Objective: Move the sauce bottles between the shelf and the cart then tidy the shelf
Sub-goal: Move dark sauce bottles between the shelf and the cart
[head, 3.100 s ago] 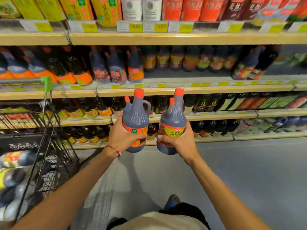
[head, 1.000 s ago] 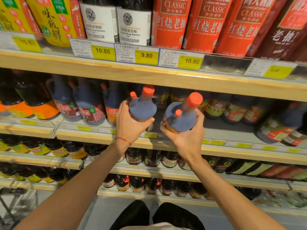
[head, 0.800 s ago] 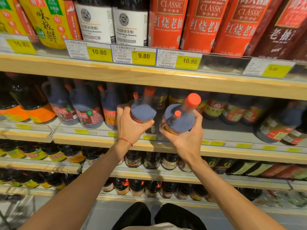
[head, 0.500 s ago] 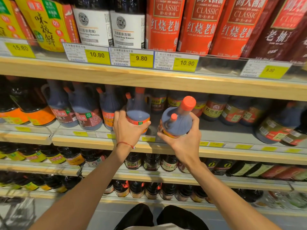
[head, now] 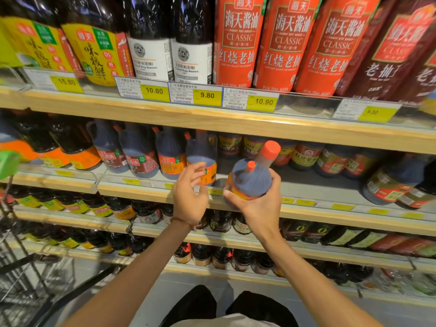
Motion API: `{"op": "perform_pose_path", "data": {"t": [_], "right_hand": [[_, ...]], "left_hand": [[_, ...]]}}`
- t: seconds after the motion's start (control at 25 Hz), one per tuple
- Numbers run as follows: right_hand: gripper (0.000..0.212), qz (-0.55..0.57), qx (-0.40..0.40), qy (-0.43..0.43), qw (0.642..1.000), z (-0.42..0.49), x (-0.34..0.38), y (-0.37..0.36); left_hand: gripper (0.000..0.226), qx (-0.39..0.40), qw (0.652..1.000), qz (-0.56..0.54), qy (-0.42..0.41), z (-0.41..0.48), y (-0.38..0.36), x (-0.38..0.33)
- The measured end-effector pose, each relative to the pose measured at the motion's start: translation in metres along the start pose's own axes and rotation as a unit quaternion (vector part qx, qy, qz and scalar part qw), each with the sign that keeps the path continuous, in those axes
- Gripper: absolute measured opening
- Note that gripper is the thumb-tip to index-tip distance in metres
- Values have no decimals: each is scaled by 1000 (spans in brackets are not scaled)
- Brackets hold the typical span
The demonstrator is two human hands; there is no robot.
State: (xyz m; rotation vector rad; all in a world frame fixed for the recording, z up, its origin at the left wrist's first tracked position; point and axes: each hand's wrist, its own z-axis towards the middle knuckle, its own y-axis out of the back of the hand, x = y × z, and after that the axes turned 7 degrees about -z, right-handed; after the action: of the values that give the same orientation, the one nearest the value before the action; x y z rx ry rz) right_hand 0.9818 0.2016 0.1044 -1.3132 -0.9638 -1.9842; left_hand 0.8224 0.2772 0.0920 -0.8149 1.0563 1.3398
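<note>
**One jug on the shelf, one still in hand**

Containers: dark sauce jug with orange-red cap and orange label (head: 251, 178), small second spout cap beside the main one, liquid nearly to the shoulder. It is tilted, neck leaning up and to the right, base at the front lip of the wooden-edged grey shelf (head: 306, 185). A matching handled jug with orange label (head: 201, 159) stands upright on that shelf at the right end of a row of similar jugs (head: 139, 154). Behind, smaller dark bottles with yellow and red labels (head: 304, 156). Shelf above: tall red "CLASSIC" soy bottles (head: 238, 41), two white-labelled dark bottles (head: 169, 48), yellow-labelled bottles (head: 94, 50). Lower shelves hold rows of small dark bottles (head: 99, 208).

Hands: right hand (head: 257, 206) wraps the tilted jug from below and behind, fingers curled round its body, thumb at the left lower edge; firm grasp. Left hand (head: 188, 199) is spread loose, fingers apart, holding nothing; fingertips just at the label of the upright jug, contact uncertain. Red cord on the left wrist.

Surroundings: yellow price tags (head: 154, 91) along the shelf rails reading 15.80, 10.80, 9.80, 10.90, 9.50. Wire shopping cart (head: 28, 279) at lower left, green handle piece (head: 8, 164) at the left edge. Grey floor beneath; dark trousers at frame bottom.
</note>
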Motion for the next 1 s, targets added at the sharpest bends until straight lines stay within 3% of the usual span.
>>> {"op": "perform_pose_path", "data": {"t": [0.08, 0.16, 0.28, 0.4, 0.52, 0.76, 0.88, 1.0], "right_hand": [[98, 38, 7, -22, 999, -6, 4, 3], [96, 78, 36, -44, 995, -11, 4, 9], [88, 80, 105, -66, 989, -21, -2, 22], [79, 43, 181, -64, 980, -25, -7, 44], [68, -7, 229, -37, 973, -13, -6, 62], [65, -50, 151, 35, 987, 6, -8, 54], [67, -50, 106, 65, 991, 19, -16, 42], [63, -51, 70, 86, 993, 34, -27, 28]], "left_hand": [[76, 210, 976, -47, 40, -16, 2, -24], [89, 294, 955, -6, 34, -24, -2, -32], [97, 252, 965, 67, 43, -24, -14, -31], [97, 251, 962, 74, 81, -24, -14, -23], [91, 247, 964, 82, 49, -29, -12, -21], [77, 223, 954, 163, -116, -14, -17, -28], [83, 153, 940, 269, -144, -4, -28, -18], [81, 134, 938, 285, -143, 8, -40, -7]]}}
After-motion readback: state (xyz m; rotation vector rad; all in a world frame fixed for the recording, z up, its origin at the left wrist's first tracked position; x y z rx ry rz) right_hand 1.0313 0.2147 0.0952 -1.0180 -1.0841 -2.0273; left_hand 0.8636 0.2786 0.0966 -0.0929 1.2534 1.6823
